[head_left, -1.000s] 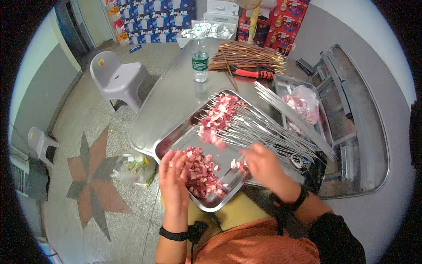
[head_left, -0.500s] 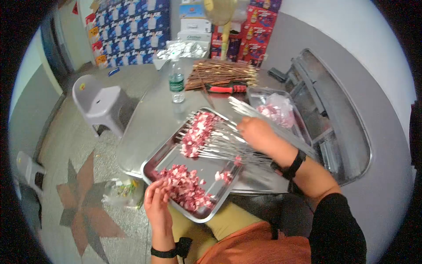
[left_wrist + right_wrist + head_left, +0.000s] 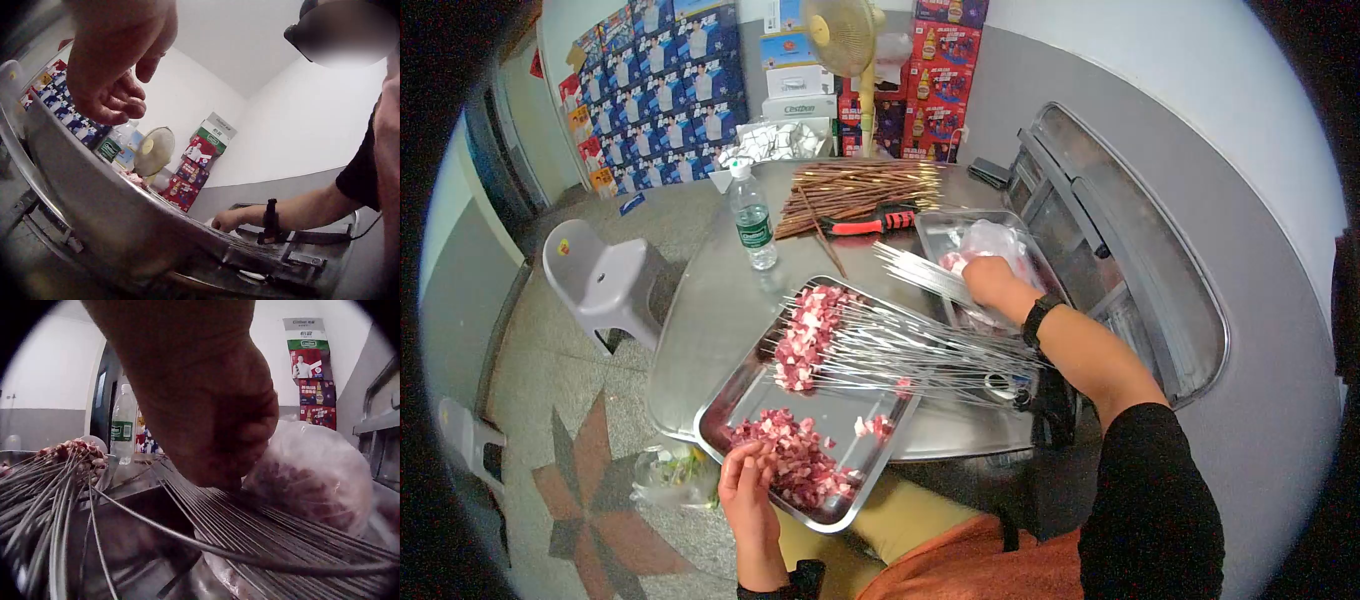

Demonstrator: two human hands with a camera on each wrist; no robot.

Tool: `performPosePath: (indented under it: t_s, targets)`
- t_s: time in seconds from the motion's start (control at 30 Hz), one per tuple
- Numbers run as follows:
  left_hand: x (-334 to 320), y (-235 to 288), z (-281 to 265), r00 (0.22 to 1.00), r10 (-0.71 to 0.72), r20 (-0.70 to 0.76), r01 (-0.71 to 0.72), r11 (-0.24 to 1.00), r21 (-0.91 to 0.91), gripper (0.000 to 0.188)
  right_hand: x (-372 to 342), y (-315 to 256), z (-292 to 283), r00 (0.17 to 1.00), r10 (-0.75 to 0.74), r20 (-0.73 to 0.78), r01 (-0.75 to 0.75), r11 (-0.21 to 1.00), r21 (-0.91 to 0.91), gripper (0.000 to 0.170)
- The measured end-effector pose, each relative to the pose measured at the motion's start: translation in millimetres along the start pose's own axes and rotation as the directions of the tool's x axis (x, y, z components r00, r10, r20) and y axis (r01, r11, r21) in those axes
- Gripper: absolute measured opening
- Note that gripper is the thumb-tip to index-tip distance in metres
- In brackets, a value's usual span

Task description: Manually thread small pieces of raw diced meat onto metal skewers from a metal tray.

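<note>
My left hand (image 3: 746, 490) is at the near left rim of a metal tray (image 3: 862, 480), its fingers loosely bent and holding nothing. Cut meat pieces (image 3: 800, 460) are heaped beside it in the tray. Farther back, a row of meat skewers (image 3: 808, 335) lies with metal shafts pointing right, over the tray's edge. Reaching to the right, my right hand (image 3: 1000, 285) is curled, fingertips down on a bundle of loose metal skewers (image 3: 920, 272). In the right wrist view those fingertips pinch at the bundle (image 3: 250, 531); the hand hides which skewer they grip.
Under the loose skewers stands a second tray (image 3: 940, 222) with a plastic bag of meat (image 3: 998, 240). Behind are brown sticks (image 3: 860, 187), a red-and-black-handled tool (image 3: 865, 223) and a water bottle (image 3: 752, 220). A grey chair (image 3: 605, 275) stands left of the table.
My right hand has moved from over the tray, rightward and away, to the loose skewer bundle. My left hand stays by the heaped meat. The head view has shifted.
</note>
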State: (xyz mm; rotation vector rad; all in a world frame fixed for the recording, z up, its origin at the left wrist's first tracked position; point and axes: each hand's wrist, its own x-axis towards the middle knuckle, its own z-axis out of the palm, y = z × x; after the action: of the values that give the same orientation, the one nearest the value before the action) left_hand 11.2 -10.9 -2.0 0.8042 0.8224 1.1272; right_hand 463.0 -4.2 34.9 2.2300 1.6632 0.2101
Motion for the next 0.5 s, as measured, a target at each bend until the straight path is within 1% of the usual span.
performPosePath:
  t_s: [0.03, 0.07, 0.1, 0.13, 0.17, 0.2, 0.23, 0.27, 0.3, 0.33, 0.37, 0.4, 0.43, 0.47, 0.5]
  targets:
    - [-2.0, 0.7, 5.4, 1.000, 0.018, -0.022, -0.017, 0.999, 0.046, 0.017, -1.5, -2.2, -3.6, 0.999, 0.046, 0.011, -0.046, 0.999, 0.011, 0.015]
    - [-2.7, 2.5, 8.3, 0.998, 0.039, -0.046, -0.035, 0.995, 0.094, 0.018, -3.6, -2.8, -8.4, 0.999, 0.041, 0.012, -0.041, 0.999, 0.016, 0.015]
    - [-0.4, 3.2, 5.8, 0.998, 0.038, -0.054, -0.033, 0.995, 0.097, 0.018, -8.8, -3.5, -20.5, 0.997, 0.061, -0.045, -0.060, 0.997, 0.038, 0.017]
    - [3.0, 3.0, 0.3, 0.997, 0.072, 0.022, -0.074, 0.983, 0.166, 0.016, -13.7, -4.3, -32.7, 0.992, 0.080, -0.099, -0.074, 0.995, 0.060, 0.019]
    - [3.3, 4.1, -4.2, 0.991, 0.100, 0.090, -0.119, 0.965, 0.234, 0.014, -16.6, 1.6, -39.4, 0.975, 0.056, -0.215, -0.042, 0.997, 0.069, 0.020]
    - [3.8, 9.8, -0.3, 0.982, 0.178, 0.070, -0.191, 0.918, 0.347, 0.013, -19.2, 4.5, -47.8, 0.946, 0.019, -0.324, 0.007, 0.997, 0.080, 0.020]
    - [14.4, 1.1, -15.4, 0.967, 0.241, 0.079, -0.251, 0.869, 0.427, 0.013, -34.0, -4.3, -81.2, 0.951, 0.072, -0.302, -0.016, 0.983, 0.184, 0.017]
    - [16.7, 7.1, -17.4, 0.964, 0.243, 0.105, -0.263, 0.838, 0.479, 0.012, -34.8, 0.8, -77.5, 0.827, -0.027, -0.562, 0.192, 0.952, 0.237, 0.017]
    - [25.0, 2.4, -26.9, 0.959, 0.272, 0.082, -0.274, 0.810, 0.519, 0.012, -53.8, -10.1, -112.4, 0.906, -0.064, -0.419, 0.181, 0.952, 0.245, 0.029]
    - [28.6, 2.0, -31.0, 0.933, 0.337, 0.129, -0.347, 0.739, 0.578, 0.011, -66.8, -17.8, -119.8, 0.847, -0.114, -0.519, 0.290, 0.917, 0.272, 0.022]
    - [33.4, -2.1, -37.8, 0.916, 0.378, 0.137, -0.376, 0.686, 0.623, 0.010, -80.3, -32.8, -118.7, 0.808, -0.140, -0.572, 0.411, 0.829, 0.378, 0.021]
    - [30.9, 5.3, -31.6, 0.903, 0.389, 0.185, -0.399, 0.596, 0.697, 0.010, -100.7, -46.3, -121.0, 0.764, -0.145, -0.629, 0.516, 0.723, 0.460, 0.021]
    - [28.9, 11.3, -25.0, 0.889, 0.392, 0.237, -0.423, 0.502, 0.755, 0.011, -129.1, -68.0, -127.3, 0.847, -0.148, -0.510, 0.480, 0.626, 0.614, 0.024]
    - [29.8, 11.7, -25.2, 0.892, 0.389, 0.230, -0.415, 0.502, 0.759, 0.011, -145.2, -82.3, -110.5, 0.797, -0.231, -0.558, 0.570, 0.594, 0.568, 0.028]
    - [30.7, 11.7, -25.4, 0.867, 0.378, 0.324, -0.470, 0.404, 0.785, 0.013, -164.6, -102.8, -110.0, 0.816, -0.278, -0.506, 0.555, 0.619, 0.555, 0.032]
